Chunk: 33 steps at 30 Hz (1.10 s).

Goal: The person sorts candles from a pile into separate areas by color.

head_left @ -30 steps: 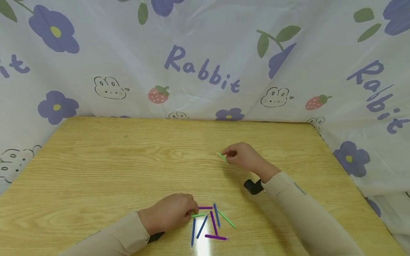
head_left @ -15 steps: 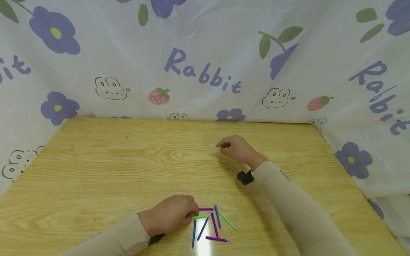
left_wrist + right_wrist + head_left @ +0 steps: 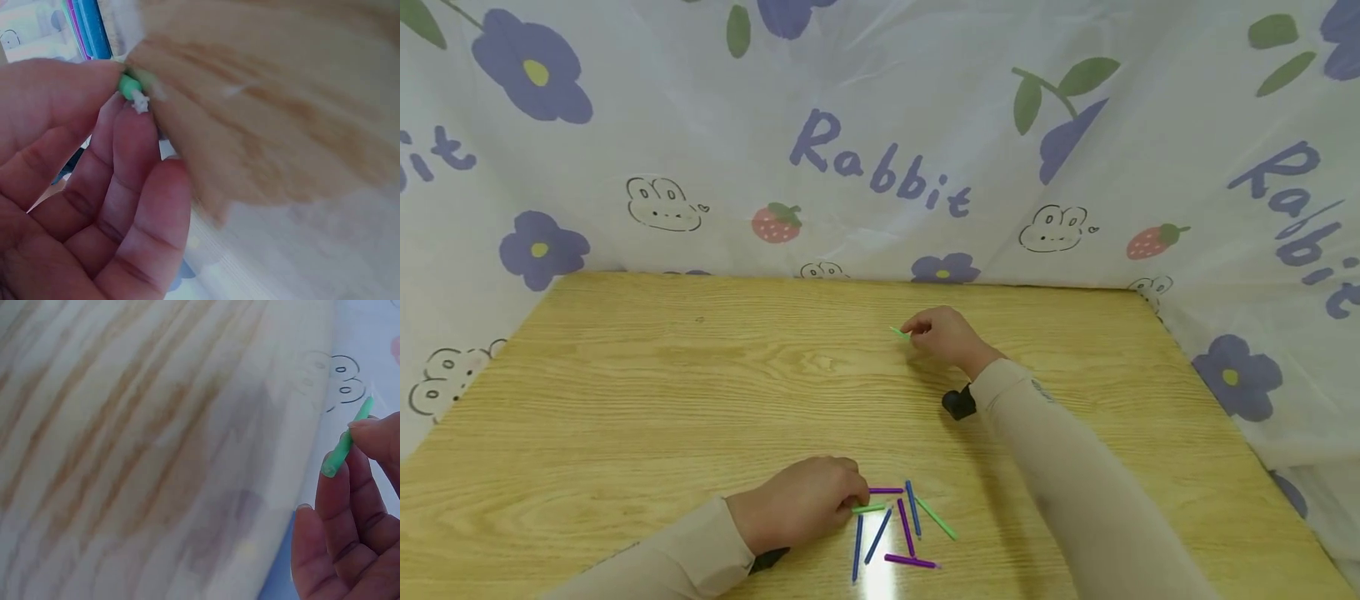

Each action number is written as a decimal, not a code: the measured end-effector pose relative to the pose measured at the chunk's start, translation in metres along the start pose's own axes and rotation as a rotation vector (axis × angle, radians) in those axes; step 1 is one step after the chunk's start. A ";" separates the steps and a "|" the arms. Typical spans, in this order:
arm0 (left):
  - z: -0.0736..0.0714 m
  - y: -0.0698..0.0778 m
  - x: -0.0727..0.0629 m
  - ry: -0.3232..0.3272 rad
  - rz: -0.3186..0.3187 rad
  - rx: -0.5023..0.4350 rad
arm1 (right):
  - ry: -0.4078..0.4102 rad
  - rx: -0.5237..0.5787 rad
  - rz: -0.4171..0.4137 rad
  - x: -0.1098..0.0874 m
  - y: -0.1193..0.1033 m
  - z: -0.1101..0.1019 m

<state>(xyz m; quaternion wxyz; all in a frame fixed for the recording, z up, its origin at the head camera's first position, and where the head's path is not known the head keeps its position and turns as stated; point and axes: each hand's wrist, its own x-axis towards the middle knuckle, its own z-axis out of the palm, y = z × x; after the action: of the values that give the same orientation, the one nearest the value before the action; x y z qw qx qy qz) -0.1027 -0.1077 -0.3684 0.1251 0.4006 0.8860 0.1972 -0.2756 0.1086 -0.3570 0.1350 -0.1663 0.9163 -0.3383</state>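
Near the front of the wooden table, my left hand (image 3: 801, 500) pinches a thin green candle (image 3: 871, 507) between thumb and fingertips. In the left wrist view, the white wick end of that candle (image 3: 130, 87) sticks out past the thumb. My right hand (image 3: 943, 337) is farther back over the table, with another slim green candle (image 3: 900, 332) between thumb and fingers. The right wrist view shows most of this candle (image 3: 340, 450), slanting across the fingertips. Beside the left hand lie loose candles: purple (image 3: 906, 527), blue (image 3: 877, 536) and one light green (image 3: 936, 518).
The wood-grain table (image 3: 700, 375) reaches back to a white curtain (image 3: 715, 150) printed with flowers, rabbits and strawberries. A black wrist device (image 3: 957, 404) hangs below the right sleeve. Light glares on the tabletop by the loose candles.
My right hand has moved back and to the left with its green candle. My left hand stays by the loose candles, still holding its green one.
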 end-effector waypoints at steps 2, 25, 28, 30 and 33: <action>0.000 0.000 0.000 0.000 -0.002 -0.001 | -0.007 -0.005 0.007 0.003 0.001 0.003; 0.001 -0.003 0.000 -0.012 0.012 0.000 | -0.073 -0.100 0.007 0.019 0.002 0.013; 0.001 -0.002 0.000 -0.012 0.018 0.007 | -0.073 -0.122 0.014 0.020 0.002 0.015; 0.001 -0.002 0.000 -0.011 0.020 0.011 | -0.073 -0.129 0.022 0.021 0.002 0.016; 0.001 -0.002 0.001 -0.009 0.018 0.015 | -0.072 -0.133 0.030 0.022 0.002 0.017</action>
<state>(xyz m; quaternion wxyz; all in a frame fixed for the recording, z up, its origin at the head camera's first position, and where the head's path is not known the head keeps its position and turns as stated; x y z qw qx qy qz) -0.1037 -0.1080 -0.3705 0.1246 0.4106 0.8830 0.1900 -0.2894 0.0915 -0.3741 0.1616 -0.1732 0.9337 -0.2684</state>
